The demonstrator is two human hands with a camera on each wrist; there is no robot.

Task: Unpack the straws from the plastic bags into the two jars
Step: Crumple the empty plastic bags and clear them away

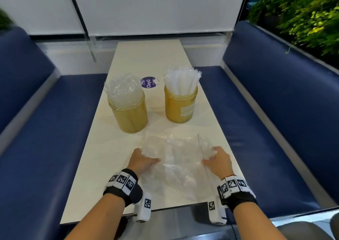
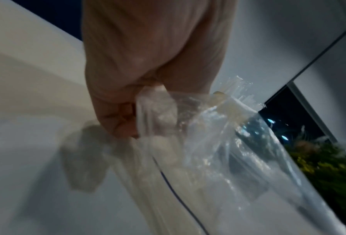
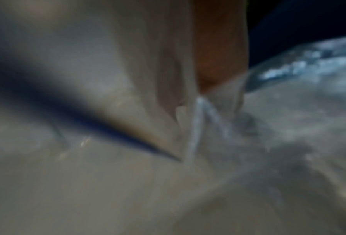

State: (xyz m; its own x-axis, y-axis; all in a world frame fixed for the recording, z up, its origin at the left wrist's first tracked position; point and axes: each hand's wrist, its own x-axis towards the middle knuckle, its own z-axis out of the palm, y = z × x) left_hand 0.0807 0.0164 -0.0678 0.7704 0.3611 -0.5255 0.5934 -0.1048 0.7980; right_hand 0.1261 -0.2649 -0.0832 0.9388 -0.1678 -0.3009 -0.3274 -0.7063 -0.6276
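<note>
Two amber jars stand mid-table in the head view. The left jar (image 1: 132,112) holds clear wrapped straws (image 1: 122,89); the right jar (image 1: 180,106) holds white straws (image 1: 182,80). Crumpled clear plastic bags (image 1: 176,163) lie flat near the table's front edge, and no straws show inside them. My left hand (image 1: 142,160) grips the bags' left edge; in the left wrist view its fingers (image 2: 119,122) curl round the plastic (image 2: 208,143). My right hand (image 1: 217,159) grips the right edge by the bag's dark seal line. The right wrist view is blurred, showing only plastic (image 3: 288,127).
A round purple sticker (image 1: 149,83) lies on the cream table (image 1: 146,60) between and behind the jars. Blue padded benches (image 1: 45,129) flank the table on both sides. Green plants (image 1: 302,16) fill the back right corner. A white wall closes the far end.
</note>
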